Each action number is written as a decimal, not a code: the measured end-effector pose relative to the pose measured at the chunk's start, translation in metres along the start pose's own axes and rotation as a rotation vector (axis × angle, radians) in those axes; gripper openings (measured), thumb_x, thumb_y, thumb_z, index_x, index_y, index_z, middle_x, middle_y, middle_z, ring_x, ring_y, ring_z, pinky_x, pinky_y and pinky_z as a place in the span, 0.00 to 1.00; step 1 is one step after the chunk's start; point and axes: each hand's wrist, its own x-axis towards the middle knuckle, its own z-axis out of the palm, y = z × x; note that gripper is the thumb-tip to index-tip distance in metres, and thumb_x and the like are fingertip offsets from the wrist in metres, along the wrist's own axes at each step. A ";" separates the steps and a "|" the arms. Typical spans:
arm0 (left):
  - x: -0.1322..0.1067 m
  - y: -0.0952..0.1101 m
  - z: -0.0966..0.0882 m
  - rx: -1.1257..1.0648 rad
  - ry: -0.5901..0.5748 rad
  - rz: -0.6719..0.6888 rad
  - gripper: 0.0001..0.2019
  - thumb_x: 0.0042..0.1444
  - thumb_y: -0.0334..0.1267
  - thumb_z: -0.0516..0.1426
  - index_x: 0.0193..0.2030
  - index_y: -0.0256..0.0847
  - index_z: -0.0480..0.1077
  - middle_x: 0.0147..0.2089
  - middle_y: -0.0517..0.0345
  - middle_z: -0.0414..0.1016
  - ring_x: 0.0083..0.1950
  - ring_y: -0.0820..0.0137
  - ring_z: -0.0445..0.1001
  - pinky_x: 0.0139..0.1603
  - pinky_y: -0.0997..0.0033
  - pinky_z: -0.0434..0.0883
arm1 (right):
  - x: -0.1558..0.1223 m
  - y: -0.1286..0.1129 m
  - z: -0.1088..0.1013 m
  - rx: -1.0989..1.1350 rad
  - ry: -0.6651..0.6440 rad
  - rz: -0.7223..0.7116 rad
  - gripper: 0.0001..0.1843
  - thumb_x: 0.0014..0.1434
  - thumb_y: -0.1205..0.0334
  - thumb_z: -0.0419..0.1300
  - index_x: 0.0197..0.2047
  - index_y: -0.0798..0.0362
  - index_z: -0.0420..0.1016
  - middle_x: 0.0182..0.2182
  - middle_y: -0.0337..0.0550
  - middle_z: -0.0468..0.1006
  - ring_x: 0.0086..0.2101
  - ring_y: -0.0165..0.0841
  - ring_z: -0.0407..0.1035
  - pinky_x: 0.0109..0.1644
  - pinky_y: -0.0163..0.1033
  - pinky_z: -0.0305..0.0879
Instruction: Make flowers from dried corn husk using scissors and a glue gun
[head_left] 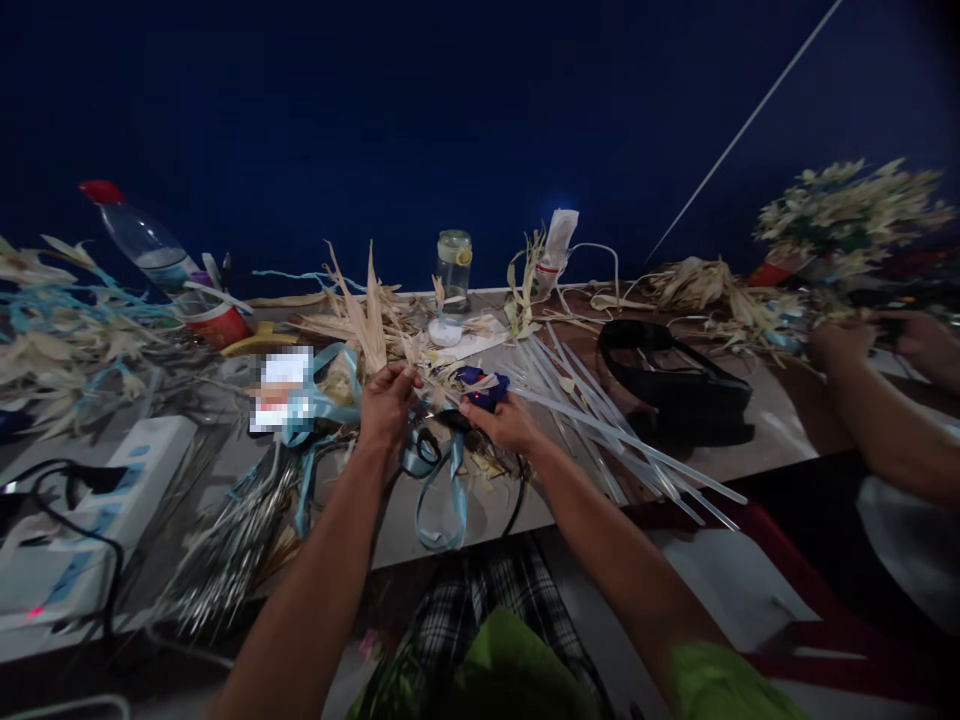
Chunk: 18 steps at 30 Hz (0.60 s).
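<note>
My left hand (386, 405) is closed in a pinch on a pale dried corn husk piece (412, 352), just left of the table's middle. My right hand (510, 422) is wrapped round a blue glue gun (484, 388) with a small red light, its nose toward my left hand. A black cord (519, 490) hangs below the right hand. Light blue ribbon (442, 515) loops on the table between my forearms, and more ribbon lies left of my left hand. Upright dried husks (367, 325) stand behind the left hand. The exact contact at the fingertips is too small to make out.
Clear glue sticks (600, 420) lie right of my hands, beside a black strap-like object (675, 390). At left are a white power strip (142, 500), wire stems (240, 540) and a tilted bottle (142, 235). A jar (454, 265) stands behind. Another person's hands (847, 345) are at far right.
</note>
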 end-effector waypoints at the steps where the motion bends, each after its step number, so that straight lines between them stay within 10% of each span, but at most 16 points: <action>1: 0.000 0.001 0.000 -0.003 0.004 -0.002 0.14 0.39 0.40 0.65 0.28 0.36 0.65 0.20 0.64 0.67 0.16 0.83 0.56 0.17 0.81 0.52 | 0.000 0.000 0.000 0.009 0.010 -0.015 0.19 0.51 0.44 0.55 0.30 0.51 0.77 0.26 0.41 0.75 0.35 0.36 0.70 0.42 0.38 0.63; 18: 0.000 -0.002 0.000 -0.001 -0.025 -0.001 0.13 0.41 0.40 0.64 0.28 0.36 0.67 0.21 0.63 0.67 0.17 0.84 0.57 0.16 0.82 0.52 | 0.000 -0.004 -0.001 -0.026 0.013 0.000 0.20 0.52 0.45 0.55 0.38 0.50 0.77 0.32 0.42 0.78 0.39 0.37 0.70 0.46 0.40 0.64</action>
